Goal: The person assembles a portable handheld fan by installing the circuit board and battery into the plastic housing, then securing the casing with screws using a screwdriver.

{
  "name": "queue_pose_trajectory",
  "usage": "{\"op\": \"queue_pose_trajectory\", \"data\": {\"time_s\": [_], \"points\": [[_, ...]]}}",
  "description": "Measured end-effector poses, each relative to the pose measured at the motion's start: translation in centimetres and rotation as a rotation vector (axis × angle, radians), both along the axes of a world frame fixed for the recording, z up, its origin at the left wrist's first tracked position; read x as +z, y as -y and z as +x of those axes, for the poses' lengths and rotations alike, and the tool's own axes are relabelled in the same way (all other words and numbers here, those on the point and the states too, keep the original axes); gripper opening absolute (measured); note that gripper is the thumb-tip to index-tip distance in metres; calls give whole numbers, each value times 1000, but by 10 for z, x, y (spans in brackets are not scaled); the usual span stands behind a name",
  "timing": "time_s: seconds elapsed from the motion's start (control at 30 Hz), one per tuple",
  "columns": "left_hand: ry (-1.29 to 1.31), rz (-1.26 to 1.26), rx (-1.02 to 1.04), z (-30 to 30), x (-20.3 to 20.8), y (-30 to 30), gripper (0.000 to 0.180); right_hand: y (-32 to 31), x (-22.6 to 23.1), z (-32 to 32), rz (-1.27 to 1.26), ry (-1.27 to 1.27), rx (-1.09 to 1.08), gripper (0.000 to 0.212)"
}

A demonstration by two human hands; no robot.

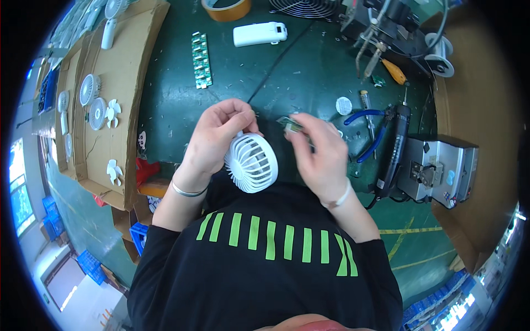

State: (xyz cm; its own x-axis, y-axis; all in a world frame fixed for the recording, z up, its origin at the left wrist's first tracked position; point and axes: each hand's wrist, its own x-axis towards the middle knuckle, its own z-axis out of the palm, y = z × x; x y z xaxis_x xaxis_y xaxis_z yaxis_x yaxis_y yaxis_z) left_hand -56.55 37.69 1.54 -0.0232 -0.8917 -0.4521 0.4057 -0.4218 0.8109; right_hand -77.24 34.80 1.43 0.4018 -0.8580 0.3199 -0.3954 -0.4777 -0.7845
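My left hand (223, 129) is closed on the neck of a white fan head (252, 164), whose round slatted cage hangs below the fingers near my shirt. To its right, my right hand (320, 146) pinches a small green circuit board (290, 123) between thumb and fingers. The board and the fan head are apart. Any wires between them are too fine to make out. Farther off on the green mat lie a strip of green circuit boards (202, 60) and a white fan handle casing (260, 34).
At left a cardboard tray (122, 71) holds fan heads and white blades (112, 113). On the right lie blue-handled pliers (371, 132), a thin screwdriver (367, 113), a black electric screwdriver (397, 149) and a silver metal box (441, 168). A tape roll (226, 12) and soldering stand (381, 36) are at the back.
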Motion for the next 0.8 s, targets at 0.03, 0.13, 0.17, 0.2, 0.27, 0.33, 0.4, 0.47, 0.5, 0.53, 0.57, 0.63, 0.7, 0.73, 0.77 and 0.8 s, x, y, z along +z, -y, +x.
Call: {"op": "queue_pose_trajectory", "data": {"time_s": [0.03,0.13,0.17,0.2,0.27,0.33,0.4,0.47,0.5,0.53,0.57,0.63,0.7,0.73,0.77,0.8], "points": [[-27,16,-13,-2,0,1,9,-5,1,-7,225,126,3,22],[-108,41,-116,-7,-3,10,11,-8,17,-29,597,460,-84,30],[-115,38,-130,-12,-1,15,11,-6,22,-37,588,509,-126,32],[-150,48,-161,-17,1,20,11,-5,26,-43,578,572,-120,32],[-192,50,-214,-28,1,29,11,0,33,-55,500,612,-91,32],[-260,83,-256,-41,2,37,12,4,35,-63,365,507,-157,34],[-290,88,-269,-56,4,45,9,9,31,-66,131,329,-302,33],[-279,82,-281,-68,4,50,9,14,33,-60,141,381,-448,30],[-268,64,-294,-73,2,55,10,21,28,-64,94,291,-456,29],[-219,49,-284,-79,4,60,11,29,20,-67,49,201,-461,28],[-171,35,-276,-85,6,65,13,36,13,-66,76,217,-475,26],[-149,33,-206,-98,7,75,16,45,1,-64,150,257,-488,26],[-108,20,-183,-103,1,84,17,48,-1,-60,184,282,-487,26],[-105,20,-180,-104,-1,84,17,49,-1,-59,166,279,-482,26],[-106,-27,-154,-106,-4,85,17,49,-2,-58,151,274,-481,26],[-107,-73,-128,-107,-6,85,16,50,-2,-57,156,278,-483,25]]}}
